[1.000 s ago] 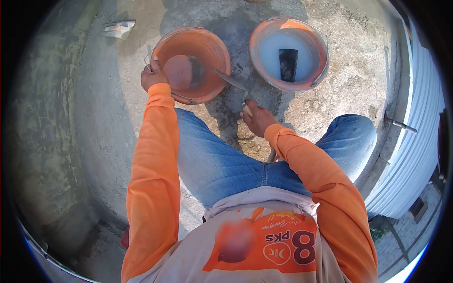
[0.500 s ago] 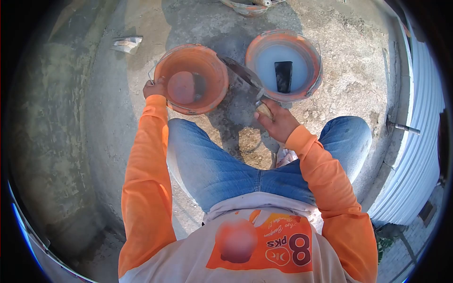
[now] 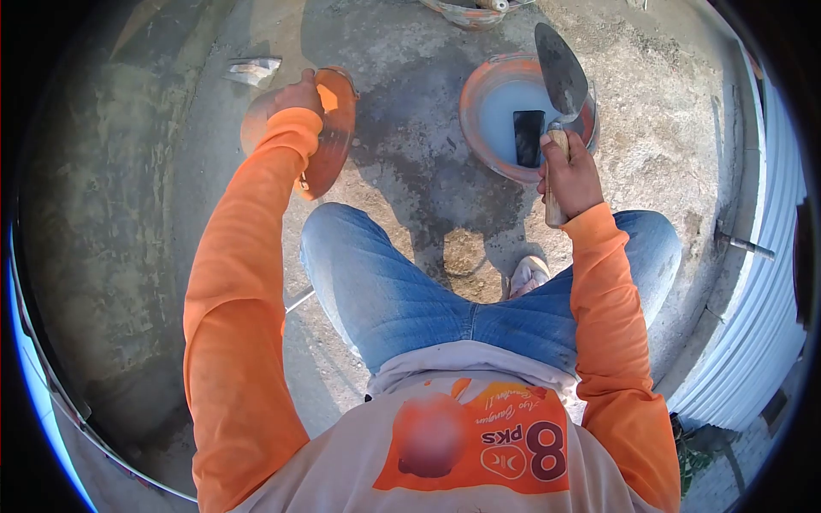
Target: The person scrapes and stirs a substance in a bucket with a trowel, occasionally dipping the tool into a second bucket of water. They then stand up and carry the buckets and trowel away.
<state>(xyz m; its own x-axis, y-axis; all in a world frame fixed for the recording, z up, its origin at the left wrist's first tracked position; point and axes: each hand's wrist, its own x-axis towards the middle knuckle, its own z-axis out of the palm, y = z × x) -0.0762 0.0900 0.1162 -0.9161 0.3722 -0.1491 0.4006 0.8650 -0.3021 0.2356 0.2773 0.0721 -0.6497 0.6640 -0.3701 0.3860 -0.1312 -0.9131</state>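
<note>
My left hand (image 3: 297, 92) is closed on an orange bucket (image 3: 340, 128), which is tipped over on its side at the left. Its narrow oval mouth shows, and my hand and sleeve cover part of it. In my right hand (image 3: 573, 178) is a trowel (image 3: 562, 75), gripped by its wooden handle with the blade pointing away from me. The blade overlaps the right rim of a second orange bucket (image 3: 469, 111). Cloudy whitish water (image 3: 498, 107) fills that one, with a black rectangular object (image 3: 528, 138) in it.
Another bucket (image 3: 466, 15) stands at the top edge. A crumpled pale scrap (image 3: 253, 70) lies near the left wall (image 3: 94, 214). Corrugated metal sheeting (image 3: 753, 342) runs along the right, and a short pipe (image 3: 751, 248) sticks out there. Wet patches darken the concrete (image 3: 410, 128).
The left bucket went from upright to tipped over and moved left with my left hand. My right hand raised the trowel and moved it right, from between the buckets to over the right bucket's rim.
</note>
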